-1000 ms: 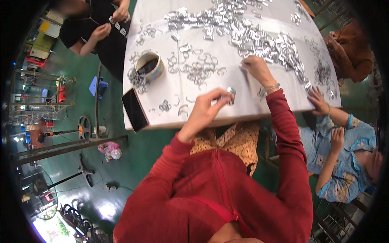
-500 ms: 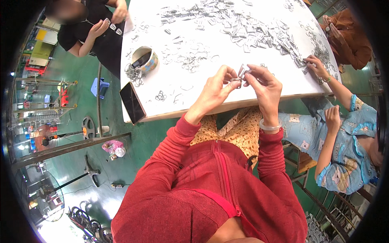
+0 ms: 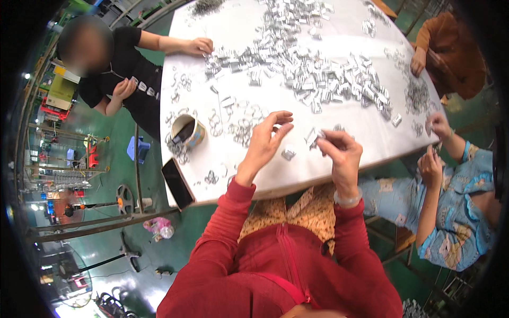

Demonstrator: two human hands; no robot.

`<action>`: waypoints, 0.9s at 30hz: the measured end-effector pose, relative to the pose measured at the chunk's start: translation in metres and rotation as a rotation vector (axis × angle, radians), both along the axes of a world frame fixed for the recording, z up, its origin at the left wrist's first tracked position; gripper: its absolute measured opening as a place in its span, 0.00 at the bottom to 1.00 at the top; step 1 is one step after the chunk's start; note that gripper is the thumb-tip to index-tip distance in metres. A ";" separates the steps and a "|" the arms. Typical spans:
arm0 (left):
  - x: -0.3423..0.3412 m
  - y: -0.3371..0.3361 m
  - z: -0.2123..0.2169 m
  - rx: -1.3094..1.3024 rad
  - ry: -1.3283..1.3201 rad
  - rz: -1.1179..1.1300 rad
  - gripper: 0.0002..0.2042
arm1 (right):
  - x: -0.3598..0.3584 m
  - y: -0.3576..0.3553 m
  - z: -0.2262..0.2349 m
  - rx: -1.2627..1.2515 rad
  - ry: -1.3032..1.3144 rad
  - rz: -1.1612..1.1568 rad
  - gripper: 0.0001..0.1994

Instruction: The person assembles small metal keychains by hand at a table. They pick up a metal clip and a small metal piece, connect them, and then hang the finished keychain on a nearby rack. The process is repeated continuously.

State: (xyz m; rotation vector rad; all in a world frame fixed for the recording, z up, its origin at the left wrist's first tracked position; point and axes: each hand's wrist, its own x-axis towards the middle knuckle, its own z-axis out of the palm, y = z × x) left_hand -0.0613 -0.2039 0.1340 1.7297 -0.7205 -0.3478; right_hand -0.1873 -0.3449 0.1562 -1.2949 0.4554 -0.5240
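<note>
My right hand (image 3: 340,153) pinches a small silver metal clip (image 3: 314,137) just above the near part of the white table (image 3: 339,21). My left hand (image 3: 266,141) hovers beside it with fingers spread and nothing in it. One loose metal piece (image 3: 288,154) lies on the table between my hands. A big heap of shiny metal clips (image 3: 323,79) covers the middle of the table. Thin wire rings (image 3: 238,124) are scattered to the left of my left hand.
A round tin (image 3: 186,132) with parts stands at the table's left, a black phone (image 3: 177,183) near the corner. A person in black sits at the far left, one in blue at my right, one in orange at the far right.
My hands have come apart: the left one let go and opened, moving left, while the right keeps the clip. One second ago my right hand was reaching into the heap.
</note>
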 end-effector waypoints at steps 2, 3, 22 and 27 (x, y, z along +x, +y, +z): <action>0.055 -0.019 -0.017 0.208 -0.264 0.063 0.07 | 0.001 -0.004 0.005 -0.045 0.021 -0.006 0.09; 0.082 -0.028 -0.038 0.289 -0.426 0.122 0.06 | 0.002 -0.004 0.007 -0.061 0.025 0.005 0.09; -0.027 0.004 0.043 -0.241 0.259 -0.075 0.09 | -0.025 0.011 0.007 -0.159 -0.004 0.028 0.10; -0.065 0.020 0.050 -0.214 0.023 -0.123 0.07 | -0.037 0.026 0.004 -0.076 -0.085 0.010 0.10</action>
